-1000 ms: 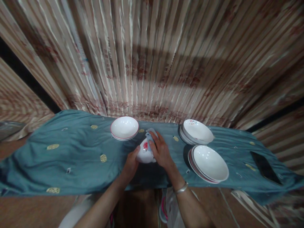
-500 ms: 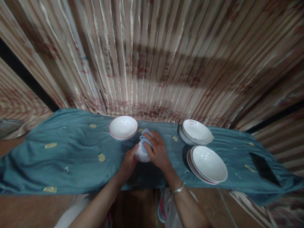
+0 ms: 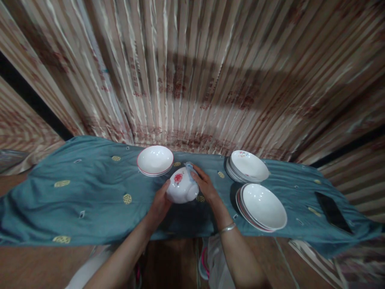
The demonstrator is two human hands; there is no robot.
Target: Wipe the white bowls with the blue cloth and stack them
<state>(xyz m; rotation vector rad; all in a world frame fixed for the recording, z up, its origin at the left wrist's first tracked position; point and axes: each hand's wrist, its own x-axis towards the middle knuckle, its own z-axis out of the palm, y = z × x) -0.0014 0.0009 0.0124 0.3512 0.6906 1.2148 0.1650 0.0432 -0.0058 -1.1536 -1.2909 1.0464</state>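
Note:
A white bowl (image 3: 182,188) with a red flower on its outside is tilted in front of me, its outer wall and base facing me. My left hand (image 3: 161,202) grips its left edge. On the other side, my right hand (image 3: 204,184) presses a light blue cloth (image 3: 190,168) against the bowl's upper right. A silver bangle circles my right wrist. Just behind the held bowl stands a small stack of white bowls (image 3: 155,159) with a red rim.
On the right are two stacks of white dishes, a rear stack (image 3: 249,165) with floral marks and a nearer stack (image 3: 264,206). A black phone (image 3: 333,212) lies at the far right of the teal cloth (image 3: 99,200). A pleated curtain (image 3: 192,80) hangs behind.
The bowl has turned so its red flower and base show. My right hand has shifted right with the cloth, uncovering more of the bowl.

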